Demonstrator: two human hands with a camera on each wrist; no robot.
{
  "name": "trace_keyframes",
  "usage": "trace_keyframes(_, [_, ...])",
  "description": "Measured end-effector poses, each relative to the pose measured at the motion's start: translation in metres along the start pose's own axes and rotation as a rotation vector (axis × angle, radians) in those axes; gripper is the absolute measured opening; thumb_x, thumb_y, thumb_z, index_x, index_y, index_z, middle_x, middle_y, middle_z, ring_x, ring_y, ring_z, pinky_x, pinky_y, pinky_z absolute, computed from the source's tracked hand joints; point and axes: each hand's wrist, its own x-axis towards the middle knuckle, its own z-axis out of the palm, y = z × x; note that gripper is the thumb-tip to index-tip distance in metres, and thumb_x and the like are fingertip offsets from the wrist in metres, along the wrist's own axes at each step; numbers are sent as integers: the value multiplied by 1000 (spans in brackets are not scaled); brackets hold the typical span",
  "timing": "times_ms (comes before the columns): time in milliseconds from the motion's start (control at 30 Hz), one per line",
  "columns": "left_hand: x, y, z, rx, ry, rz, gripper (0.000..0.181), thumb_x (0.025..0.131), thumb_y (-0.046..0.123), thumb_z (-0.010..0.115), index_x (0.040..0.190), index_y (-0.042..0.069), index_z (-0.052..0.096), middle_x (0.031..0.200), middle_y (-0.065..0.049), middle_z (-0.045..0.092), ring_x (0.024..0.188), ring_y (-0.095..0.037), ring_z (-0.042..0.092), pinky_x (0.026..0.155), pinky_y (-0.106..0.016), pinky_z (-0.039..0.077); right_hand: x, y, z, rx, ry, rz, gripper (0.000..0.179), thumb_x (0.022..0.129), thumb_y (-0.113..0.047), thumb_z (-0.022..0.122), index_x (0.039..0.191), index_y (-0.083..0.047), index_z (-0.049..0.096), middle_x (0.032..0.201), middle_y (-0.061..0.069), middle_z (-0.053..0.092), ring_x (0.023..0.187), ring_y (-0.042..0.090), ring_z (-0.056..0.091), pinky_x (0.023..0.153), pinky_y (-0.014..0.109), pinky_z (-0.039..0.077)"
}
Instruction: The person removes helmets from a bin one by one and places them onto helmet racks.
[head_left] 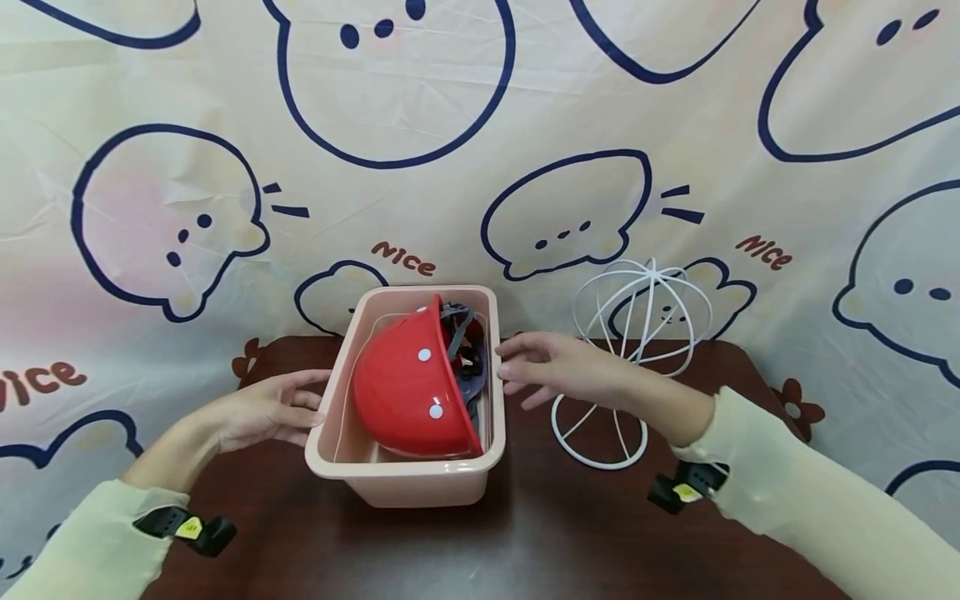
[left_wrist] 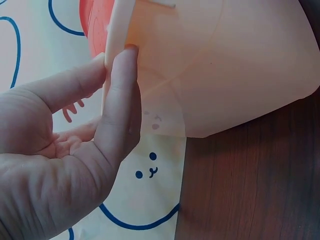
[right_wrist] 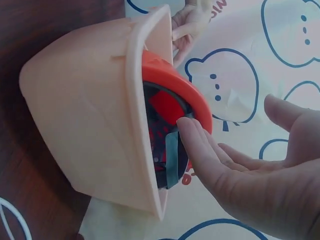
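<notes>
A peach-coloured plastic bin stands on the dark table, and a red hard hat with white dots lies on its side inside. The hat's hollow faces right and shows a grey strap and dark lining. At the bin's left rim, my left hand pinches the edge, thumb on one side and fingers under the lip in the left wrist view. My right hand hovers by the right rim with its fingers loosely extended, holding nothing. Whether its fingertips touch the bin, I cannot tell.
A white wire stand with a round cage top is right of the bin, behind and below my right forearm. The brown table ends at a patterned cloth backdrop just behind the bin.
</notes>
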Motion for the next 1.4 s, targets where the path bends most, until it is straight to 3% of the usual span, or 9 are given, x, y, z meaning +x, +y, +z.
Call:
trace_keyframes(300, [-1, 1, -3, 4, -4, -3, 89, 95, 5, 69, 160, -4, 7, 124, -17, 65, 106, -31, 71, 89, -51, 58, 48, -18, 18, 34, 3, 45, 54, 100, -27, 66, 143, -1, 49, 128, 16, 64, 105, 28, 72, 85, 45, 61])
trace_keyframes(600, [0, 1, -2, -20, -6, -2, 88, 96, 4, 68, 159, -4, 7, 122, -14, 67, 106, -31, 71, 89, -52, 58, 76, -22, 35, 68, 9, 132, 48, 97, -29, 70, 134, 0, 55, 118, 14, 68, 97, 27, 73, 81, 44, 63])
trace_keyframes(767, [0, 0, 1, -16, 4, -4, 89, 95, 6, 69, 160, -3, 7, 124, -15, 66, 107, -32, 71, 90, -52, 57, 78, -20, 47, 78, 27, 180, 55, 93, -22, 75, 137, -3, 49, 119, 14, 63, 102, 29, 69, 82, 47, 62])
trace_keyframes(967, [0, 0, 2, -15, 1, -4, 89, 95, 5, 69, 160, -3, 8, 124, -16, 66, 107, -33, 71, 90, -52, 57, 74, -17, 58, 90, 21, 157, 65, 88, -7, 78, 142, -5, 42, 117, 14, 63, 105, 29, 66, 79, 46, 63])
trace_keyframes(1400, [4, -1, 0, -23, -4, -11, 88, 96, 4, 68, 159, -5, 7, 121, -14, 67, 105, -29, 71, 88, -52, 58, 76, -15, 59, 124, 67, 138, 64, 88, 3, 75, 144, -3, 43, 110, 15, 66, 100, 28, 68, 78, 46, 63])
